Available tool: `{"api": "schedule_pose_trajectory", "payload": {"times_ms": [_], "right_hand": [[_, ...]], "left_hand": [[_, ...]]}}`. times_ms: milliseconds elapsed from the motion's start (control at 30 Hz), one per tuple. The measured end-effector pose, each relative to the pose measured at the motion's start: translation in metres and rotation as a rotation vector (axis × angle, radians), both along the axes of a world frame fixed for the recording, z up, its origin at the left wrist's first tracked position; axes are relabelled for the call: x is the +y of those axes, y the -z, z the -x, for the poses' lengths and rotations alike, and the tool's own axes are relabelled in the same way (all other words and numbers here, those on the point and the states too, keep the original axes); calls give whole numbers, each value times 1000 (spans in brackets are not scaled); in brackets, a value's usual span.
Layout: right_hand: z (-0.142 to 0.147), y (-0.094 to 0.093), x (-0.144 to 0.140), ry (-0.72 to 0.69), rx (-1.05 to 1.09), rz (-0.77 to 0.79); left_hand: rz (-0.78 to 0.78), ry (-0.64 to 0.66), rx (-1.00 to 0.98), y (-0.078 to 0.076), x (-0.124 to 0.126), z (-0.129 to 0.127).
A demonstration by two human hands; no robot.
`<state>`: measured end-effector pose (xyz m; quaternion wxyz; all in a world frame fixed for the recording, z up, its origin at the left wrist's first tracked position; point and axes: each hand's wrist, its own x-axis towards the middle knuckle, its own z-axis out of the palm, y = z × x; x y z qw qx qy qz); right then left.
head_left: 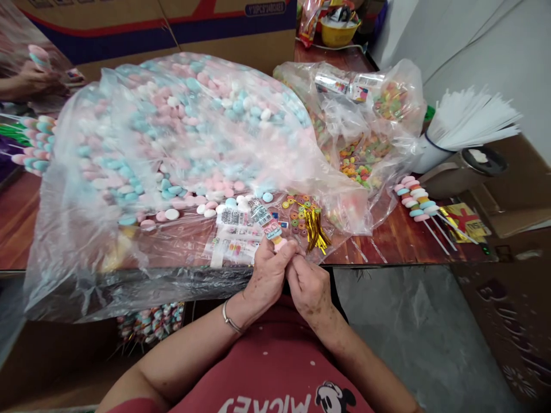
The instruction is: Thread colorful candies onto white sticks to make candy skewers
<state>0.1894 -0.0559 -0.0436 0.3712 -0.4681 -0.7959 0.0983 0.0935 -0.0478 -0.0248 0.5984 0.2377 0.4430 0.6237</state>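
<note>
My left hand [267, 276] and my right hand [306, 287] meet at the table's near edge, fingers pinched together on a small wrapped candy piece with a printed label [275, 234]. Just beyond my fingers lie gold twist ties [315, 229] and small ring candies [297, 213]. A large clear plastic bag of pink, blue and white round candies [181, 132] spreads over the table behind them. Flat printed label packets [235, 236] lie under the bag's near edge.
A second bag of colourful ring candies [365, 143] sits at the right. Finished candy sticks [419, 206] lie near a cup of white sticks [465, 117]. Another person's hand [32, 77] holds candy at far left. Cardboard boxes [172, 28] stand behind.
</note>
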Motion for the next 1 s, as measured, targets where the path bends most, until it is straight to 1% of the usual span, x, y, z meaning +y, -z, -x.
{"api": "schedule_pose_trajectory", "payload": {"times_ms": [67,100,133,233,333,433,500,600,700,833,1000], "right_hand": [[-5,-7,1,-79,120,162],[-6,-11,1,-114,182,231],[-7,-14,1,-143,241,288],[-6,-22,2,-214,354,440],[-2,-23,2,-251,354,535],[-3,-19,-1,-257,303,497],[-7,-16,-4,-249,257,430],[-11,-11,-8,-199,168,333],[-7,-9,-9,-142,118,256],[3,-10,-7,-107,164,173],[8,-12,0,-84,235,131]], "left_hand": [[-28,55,-13,-5,0,8],[-54,61,-31,-10,3,15],[-85,42,-55,-15,7,22],[-155,-105,-164,-32,25,42],[-117,-163,-161,-44,37,52],[-87,-170,-186,-47,43,54],[-94,-181,-238,-46,47,55],[-106,-180,-287,-41,48,52],[-113,-114,-314,-36,42,38],[-88,-26,-313,-28,27,15],[-119,8,-240,-16,15,6]]}}
